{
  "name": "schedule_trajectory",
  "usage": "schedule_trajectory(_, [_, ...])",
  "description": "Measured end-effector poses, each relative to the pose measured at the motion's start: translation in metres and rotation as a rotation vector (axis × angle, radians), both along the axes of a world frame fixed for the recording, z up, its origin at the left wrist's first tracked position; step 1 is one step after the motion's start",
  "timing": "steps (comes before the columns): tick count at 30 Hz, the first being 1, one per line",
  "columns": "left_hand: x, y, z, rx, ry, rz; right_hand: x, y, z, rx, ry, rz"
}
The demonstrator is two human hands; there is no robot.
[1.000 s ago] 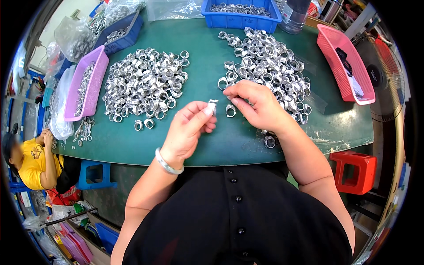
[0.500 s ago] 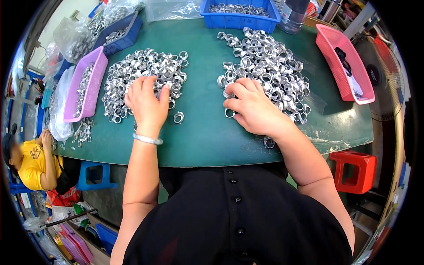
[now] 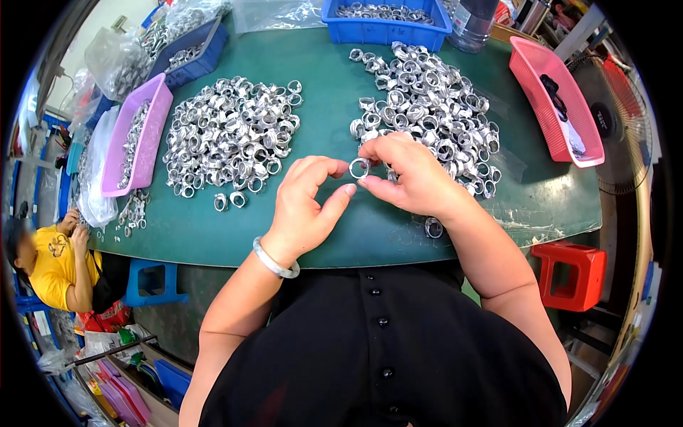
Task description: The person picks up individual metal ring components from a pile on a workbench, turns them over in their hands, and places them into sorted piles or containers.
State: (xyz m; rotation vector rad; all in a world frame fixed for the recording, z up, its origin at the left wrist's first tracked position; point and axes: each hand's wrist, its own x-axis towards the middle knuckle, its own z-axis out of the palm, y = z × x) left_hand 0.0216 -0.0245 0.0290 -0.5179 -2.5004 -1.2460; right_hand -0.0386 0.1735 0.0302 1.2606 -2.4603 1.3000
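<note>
A silver metal ring [image 3: 359,169] sits between the thumb and forefinger of my right hand [image 3: 407,174], at the near edge of the right heap of rings [image 3: 434,99]. My left hand [image 3: 311,201], with a pale bangle [image 3: 276,257] at its wrist, has come up beside that ring. Its thumb and forefinger are apart, and the forefinger's tip is very close to the ring; whether it touches cannot be made out. Left of it spreads another heap of silver rings [image 3: 231,132], with two loose rings [image 3: 229,201] at its near edge.
Pink baskets stand left [image 3: 146,146] and right [image 3: 562,107] on the green table [image 3: 327,92]. Blue bins [image 3: 388,32] and a bottle [image 3: 471,27] line the back. A single ring [image 3: 433,228] lies by my right forearm. A person in yellow [image 3: 57,260] sits at the left.
My left hand has left the left heap and moved right, toward my right hand. A ring now shows in my right fingers. Two loose rings lie near the left heap.
</note>
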Motion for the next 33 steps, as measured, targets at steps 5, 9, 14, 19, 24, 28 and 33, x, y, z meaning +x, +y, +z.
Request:
schedule_trajectory(5, [-0.0004,0.0001,-0.0017,0.017,0.029,-0.001,-0.0001,-0.0018,-0.0002,-0.074,0.032,0.037])
schedule_trajectory(9, [-0.0002,0.0009,-0.0012,0.034,0.031,0.004,-0.0007,-0.0023,-0.0001,-0.103,0.050,0.056])
schedule_trajectory(14, [-0.0001,0.0016,-0.0013,0.001,0.071,0.013,0.0003,-0.0029,0.0013,-0.115,0.039,0.069])
schedule_trajectory(19, [-0.0008,0.0027,-0.0019,-0.046,0.150,0.038,0.0006,-0.0032,0.0015,-0.140,0.037,0.095])
schedule_trajectory(24, [-0.0018,0.0029,-0.0022,-0.062,0.196,0.040,0.0010,-0.0031,-0.0007,-0.155,0.039,0.108])
schedule_trajectory(28, [-0.0017,0.0042,-0.0010,-0.027,0.168,0.044,0.0002,-0.0033,-0.0024,-0.176,0.026,0.111])
schedule_trajectory(33, [-0.0036,0.0011,-0.0036,0.064,0.032,-0.006,0.0010,-0.0039,-0.0011,-0.206,-0.017,0.119])
